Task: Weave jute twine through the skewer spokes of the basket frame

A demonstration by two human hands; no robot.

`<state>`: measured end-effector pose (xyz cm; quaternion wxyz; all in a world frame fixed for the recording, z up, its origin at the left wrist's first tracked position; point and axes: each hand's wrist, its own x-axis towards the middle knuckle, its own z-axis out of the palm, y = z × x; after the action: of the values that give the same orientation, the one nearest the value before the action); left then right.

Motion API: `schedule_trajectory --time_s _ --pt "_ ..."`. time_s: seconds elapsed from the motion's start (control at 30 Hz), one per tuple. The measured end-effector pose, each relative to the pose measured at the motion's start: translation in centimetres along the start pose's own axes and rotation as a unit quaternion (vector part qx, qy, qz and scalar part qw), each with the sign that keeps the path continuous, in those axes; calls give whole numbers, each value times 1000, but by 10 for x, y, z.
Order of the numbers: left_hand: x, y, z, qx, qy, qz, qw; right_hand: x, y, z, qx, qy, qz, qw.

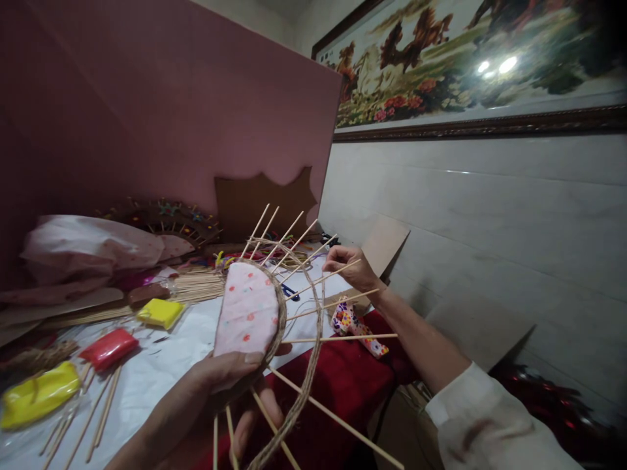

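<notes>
Above the table (164, 359), a red-dotted half-disc (249, 310) radiates thin sticks (343, 337).

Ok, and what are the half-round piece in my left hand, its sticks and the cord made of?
Half-round piece: face apparently matte printed fabric, softly wrinkled. Sticks: probably bamboo or wood, pale, straight, unvarnished-looking. Cord: likely jute, dull brown with fibrous strands.

On the left of the surface (147, 378) we see packets (108, 349), loose sticks (108, 405) near them and, farther, a stick bundle (203, 285). The half-round piece (249, 307) is in the middle. Far behind it stands cardboard (267, 203); on the right wall (490, 202), a framed picture (441, 85).
</notes>
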<state>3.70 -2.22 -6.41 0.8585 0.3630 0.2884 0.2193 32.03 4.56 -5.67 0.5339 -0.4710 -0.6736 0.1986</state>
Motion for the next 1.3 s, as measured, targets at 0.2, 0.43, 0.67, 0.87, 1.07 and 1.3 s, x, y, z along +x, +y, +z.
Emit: schedule_trajectory --time_s 0.2,0.43,0.67,0.87,1.07,1.3 --pt "4 2 -6 53 1 -11 999 13 -9 -17 8 -4 -4 1000" --pt "14 -2 -17 59 -6 -22 998 13 -29 -25 -73 9 -71 995" --pt "6 -2 -9 33 -16 -21 999 22 -45 -20 -180 -77 -119 973" --pt "3 -1 -9 35 5 -17 999 38 -44 -24 -102 -181 -52 977" --pt "4 1 -12 35 4 -27 999 38 -40 -39 7 -208 16 978" --pt "3 4 -10 19 -31 -35 999 24 -20 -41 88 -129 -10 988"
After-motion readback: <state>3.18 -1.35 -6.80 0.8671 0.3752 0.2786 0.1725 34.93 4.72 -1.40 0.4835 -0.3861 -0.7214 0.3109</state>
